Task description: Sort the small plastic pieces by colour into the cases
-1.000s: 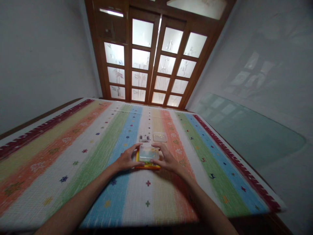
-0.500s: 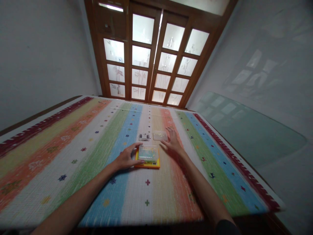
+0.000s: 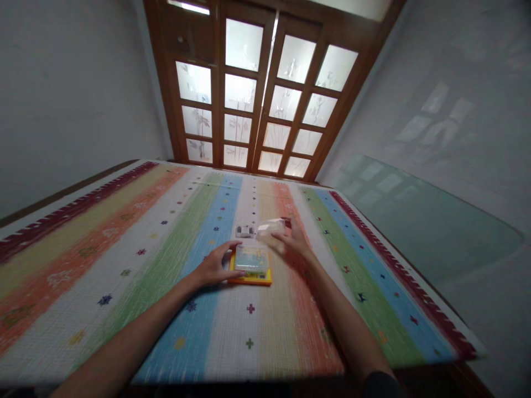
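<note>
A yellow-orange flat box (image 3: 250, 276) with a clear plastic tray (image 3: 251, 260) on top lies on the striped cloth. My left hand (image 3: 215, 268) rests against the box's left edge, fingers touching it. My right hand (image 3: 292, 243) is just right of the box and holds a clear plastic lid (image 3: 269, 228), lifted a little off the cloth and tilted. A small grey-white item (image 3: 245, 231) lies on the cloth just beyond the box.
The striped cloth (image 3: 166, 260) covers a wide table whose right edge (image 3: 406, 287) borders a glass-topped surface (image 3: 415, 221). A wooden door with frosted panes (image 3: 257, 94) stands behind the table's far edge.
My right hand left the box, reached to the clear lid beyond it, and now has it lifted and tilted off the cloth. My left hand stayed at the box's left side.
</note>
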`<act>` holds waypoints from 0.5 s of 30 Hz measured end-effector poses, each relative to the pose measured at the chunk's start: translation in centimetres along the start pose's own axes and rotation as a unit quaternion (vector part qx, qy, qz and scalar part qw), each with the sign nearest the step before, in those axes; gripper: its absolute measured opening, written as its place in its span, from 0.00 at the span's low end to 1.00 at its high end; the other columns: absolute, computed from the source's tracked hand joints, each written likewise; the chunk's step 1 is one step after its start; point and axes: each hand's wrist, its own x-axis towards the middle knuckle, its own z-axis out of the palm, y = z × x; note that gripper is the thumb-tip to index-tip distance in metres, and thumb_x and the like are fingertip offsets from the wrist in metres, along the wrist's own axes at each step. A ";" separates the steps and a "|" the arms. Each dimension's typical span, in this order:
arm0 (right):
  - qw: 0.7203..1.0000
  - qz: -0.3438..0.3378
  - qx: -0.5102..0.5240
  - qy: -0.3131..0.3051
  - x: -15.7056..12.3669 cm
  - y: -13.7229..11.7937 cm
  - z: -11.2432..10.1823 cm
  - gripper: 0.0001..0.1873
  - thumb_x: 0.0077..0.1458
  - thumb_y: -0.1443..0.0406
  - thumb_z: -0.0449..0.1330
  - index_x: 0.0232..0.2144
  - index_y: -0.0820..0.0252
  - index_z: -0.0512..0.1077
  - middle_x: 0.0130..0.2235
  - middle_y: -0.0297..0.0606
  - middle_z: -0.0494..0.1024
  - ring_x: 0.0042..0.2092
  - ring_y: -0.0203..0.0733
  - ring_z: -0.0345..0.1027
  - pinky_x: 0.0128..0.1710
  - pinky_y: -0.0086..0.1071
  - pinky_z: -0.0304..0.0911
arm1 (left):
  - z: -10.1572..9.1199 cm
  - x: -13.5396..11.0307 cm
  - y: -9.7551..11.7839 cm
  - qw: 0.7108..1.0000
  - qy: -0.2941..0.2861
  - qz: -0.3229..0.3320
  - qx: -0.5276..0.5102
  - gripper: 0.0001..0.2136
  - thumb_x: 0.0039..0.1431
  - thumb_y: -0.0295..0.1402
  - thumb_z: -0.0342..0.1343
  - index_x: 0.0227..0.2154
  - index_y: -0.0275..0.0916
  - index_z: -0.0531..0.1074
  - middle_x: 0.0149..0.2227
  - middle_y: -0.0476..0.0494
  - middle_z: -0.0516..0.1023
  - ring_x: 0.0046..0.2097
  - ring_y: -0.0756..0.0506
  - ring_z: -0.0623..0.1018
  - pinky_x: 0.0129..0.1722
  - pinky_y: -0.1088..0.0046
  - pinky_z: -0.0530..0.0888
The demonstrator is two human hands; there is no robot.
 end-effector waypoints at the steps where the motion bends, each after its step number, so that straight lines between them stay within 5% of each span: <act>1: 1.000 -0.006 0.009 0.017 -0.4 -1.0 0.1 0.31 0.45 0.53 0.72 0.49 0.55 0.68 0.48 0.43 0.75 0.50 0.52 0.71 0.54 0.51 0.69 | 0.0 0.0 0.0 1.000 0.000 0.001 -0.001 0.35 0.48 0.43 0.69 0.59 0.42 0.66 0.57 0.36 0.75 0.57 0.36 0.76 0.59 0.53 0.71; 8: 0.994 -0.046 0.095 -0.012 -4.8 -7.1 1.9 0.33 0.46 0.53 0.74 0.51 0.51 0.66 0.50 0.41 0.75 0.52 0.49 0.71 0.56 0.45 0.69 | 0.2 0.1 0.0 1.000 0.004 -0.003 -0.010 0.34 0.47 0.43 0.70 0.57 0.41 0.67 0.56 0.36 0.76 0.56 0.36 0.76 0.59 0.53 0.71; 15: 0.996 -0.060 0.030 -0.066 -7.0 -7.6 2.4 0.32 0.47 0.54 0.73 0.51 0.53 0.67 0.49 0.41 0.75 0.52 0.50 0.71 0.54 0.45 0.69 | 0.1 0.2 0.3 1.000 -0.003 0.000 -0.028 0.32 0.48 0.42 0.69 0.56 0.39 0.68 0.54 0.37 0.77 0.54 0.38 0.77 0.57 0.56 0.72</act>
